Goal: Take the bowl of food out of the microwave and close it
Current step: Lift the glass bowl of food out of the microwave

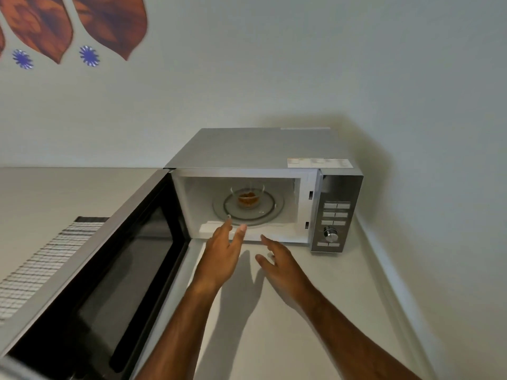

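Note:
A silver microwave (pixel 255 149) stands on the counter against the wall. Its door (pixel 109 270) is swung wide open toward me on the left. Inside, a clear glass bowl (pixel 247 197) with orange-brown food rests in the middle of the glass turntable (pixel 270 212). My left hand (pixel 223 253) is open, its fingertips at the front lip of the cavity, short of the bowl. My right hand (pixel 279 266) is open too, just outside the opening and slightly lower. Neither hand touches the bowl.
The control panel (pixel 336 215) with buttons and a dial is on the microwave's right side. A striped woven mat (pixel 46 259) lies on the pale counter (pixel 288 325) behind the open door. A side wall runs close on the right.

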Motion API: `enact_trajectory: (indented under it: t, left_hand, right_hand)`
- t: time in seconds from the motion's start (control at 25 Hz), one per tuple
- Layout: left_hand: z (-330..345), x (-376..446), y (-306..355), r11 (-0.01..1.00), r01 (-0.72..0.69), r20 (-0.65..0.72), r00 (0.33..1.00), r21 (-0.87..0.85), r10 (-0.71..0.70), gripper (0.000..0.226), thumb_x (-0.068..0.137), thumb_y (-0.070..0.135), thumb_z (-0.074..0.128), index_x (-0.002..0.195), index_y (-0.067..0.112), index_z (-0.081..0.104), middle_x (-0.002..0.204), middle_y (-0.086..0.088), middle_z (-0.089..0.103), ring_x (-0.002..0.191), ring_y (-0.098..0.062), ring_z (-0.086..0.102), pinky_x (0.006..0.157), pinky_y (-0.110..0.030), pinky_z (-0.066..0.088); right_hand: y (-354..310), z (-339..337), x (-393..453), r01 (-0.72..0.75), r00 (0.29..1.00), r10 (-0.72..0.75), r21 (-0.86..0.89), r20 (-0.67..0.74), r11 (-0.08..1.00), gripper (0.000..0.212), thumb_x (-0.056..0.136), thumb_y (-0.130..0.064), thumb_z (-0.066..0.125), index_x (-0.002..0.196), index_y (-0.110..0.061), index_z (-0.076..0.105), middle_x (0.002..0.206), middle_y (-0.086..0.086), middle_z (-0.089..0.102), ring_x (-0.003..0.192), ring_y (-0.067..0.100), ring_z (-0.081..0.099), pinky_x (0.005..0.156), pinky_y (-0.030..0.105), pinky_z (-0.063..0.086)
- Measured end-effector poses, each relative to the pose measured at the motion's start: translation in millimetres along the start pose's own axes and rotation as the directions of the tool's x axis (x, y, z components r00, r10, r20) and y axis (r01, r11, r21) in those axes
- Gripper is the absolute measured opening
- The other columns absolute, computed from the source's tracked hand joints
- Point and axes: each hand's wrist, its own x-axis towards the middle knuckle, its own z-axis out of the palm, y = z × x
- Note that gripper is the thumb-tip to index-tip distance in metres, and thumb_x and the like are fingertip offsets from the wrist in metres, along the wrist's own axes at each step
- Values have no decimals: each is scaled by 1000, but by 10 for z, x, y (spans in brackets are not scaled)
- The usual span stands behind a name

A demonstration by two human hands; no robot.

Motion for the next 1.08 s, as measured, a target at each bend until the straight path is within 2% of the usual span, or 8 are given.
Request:
enact_trajectory:
  t: [0.2, 0.36, 0.52, 0.76, 0.88, 0.92, 1.0, 1.08]
  left_hand:
    - [91, 834, 36, 987, 51, -71, 996, -150, -62, 64, 105, 62, 41, 152, 21, 53, 146, -5, 64, 135, -27, 60, 113, -43, 48]
    - [113, 1551, -36, 970, 123, -89, 986, -209, -144, 48, 107, 52, 38, 115, 17, 71, 111, -16, 77, 103, -35, 73, 95, -50, 59]
    - [150, 2205, -209, 947, 234, -66, 965, -220, -254, 42, 102, 49, 39, 96, 22, 70, 110, -20, 77, 97, -37, 73, 96, -48, 59]
    - [207, 2540, -197, 982, 186, -102, 977, -36, -188, 66, 89, 53, 44, 138, 15, 67, 147, -19, 64, 133, -43, 60, 100, -33, 43]
    - [263, 2665, -290, 991, 134, -104, 986, -1, -133, 45, 102, 46, 57, 140, 23, 66, 148, -13, 64, 133, -41, 60, 104, -34, 45]
    - [280, 2687, -333, 990, 138, -112, 984, 4, -136, 42, 102, 46, 58, 137, 24, 67, 145, -13, 66, 128, -41, 63, 105, -37, 49]
    - [306, 2693, -369, 988, 155, -127, 980, -17, -156, 43, 99, 49, 59, 130, 22, 70, 137, -17, 71, 118, -43, 69, 104, -42, 55]
    - [322, 2677, -359, 993, 113, -149, 982, -20, -114, 44, 100, 42, 59, 130, 14, 72, 138, -20, 70, 124, -43, 66, 102, -31, 47]
  right_hand:
    - [-288, -49, 752, -60, 993, 76, 180, -87, 982, 45, 102, -40, 61, 145, -40, 47, 111, -5, 71, 103, 17, 70, 88, 37, 60]
    - [-412, -91, 1381, -51, 978, 92, 211, -187, 976, 31, 105, -33, 57, 136, -28, 58, 90, 9, 69, 75, 18, 62, 64, 32, 50]
    - [-385, -162, 1915, -27, 943, 107, 246, -316, 969, 33, 97, -41, 60, 121, -21, 70, 94, -4, 67, 88, 16, 61, 85, 33, 49]
    - [-387, -236, 2294, 33, 900, 27, 130, -435, 991, 45, 95, -30, 63, 130, -2, 66, 138, 19, 67, 127, 23, 57, 92, -2, 27]
    - [-322, -216, 2377, 103, 901, -78, 36, -426, 994, 51, 91, -30, 60, 129, 3, 65, 139, 23, 66, 132, 33, 56, 95, -11, 18]
    - [-312, -202, 2385, 90, 916, -61, 54, -397, 995, 47, 92, -29, 64, 126, 3, 66, 134, 24, 67, 127, 31, 58, 95, -10, 23]
    - [-293, -161, 2409, 6, 936, 36, 119, -350, 993, 36, 84, -44, 70, 103, -14, 72, 104, 17, 74, 107, 28, 64, 94, 16, 45]
    - [-212, -110, 2479, -50, 929, 104, 158, -355, 986, 30, 75, -60, 66, 73, -30, 61, 65, -11, 68, 82, 25, 63, 82, 36, 51]
